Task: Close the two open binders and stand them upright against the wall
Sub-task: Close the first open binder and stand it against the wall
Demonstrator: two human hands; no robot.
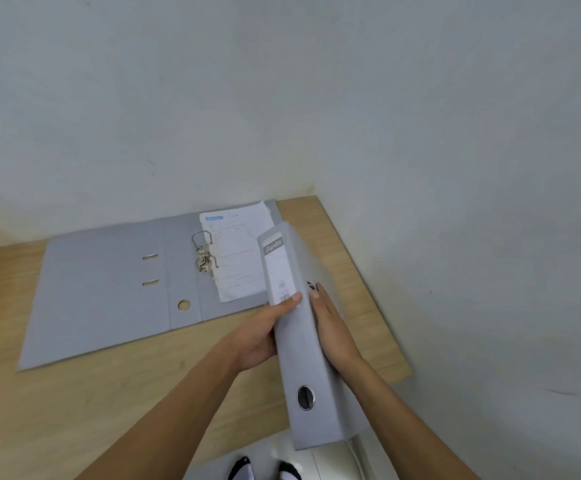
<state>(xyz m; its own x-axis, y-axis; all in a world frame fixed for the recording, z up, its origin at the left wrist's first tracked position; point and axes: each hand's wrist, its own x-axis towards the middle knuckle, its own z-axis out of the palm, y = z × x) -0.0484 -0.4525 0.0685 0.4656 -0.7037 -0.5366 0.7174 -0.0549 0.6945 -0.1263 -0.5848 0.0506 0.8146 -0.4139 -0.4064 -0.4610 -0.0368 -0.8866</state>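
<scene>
A closed grey binder (302,358) is held above the table's right part, spine up and facing me, with a white label near its far end and a finger hole near me. My left hand (261,336) grips its left cover, thumb on the spine. My right hand (334,332) presses flat on its right cover. A second grey binder (109,289) lies open and flat on the wooden table (74,410), with its metal ring mechanism (205,252) and a printed sheet (238,252) showing. The held binder overlaps the open binder's right edge in view.
A pale wall (282,98) rises directly behind the table and continues on the right side. The table's right edge (379,306) runs close to the held binder. My feet in dark-toed socks (264,467) show on the floor below the front edge.
</scene>
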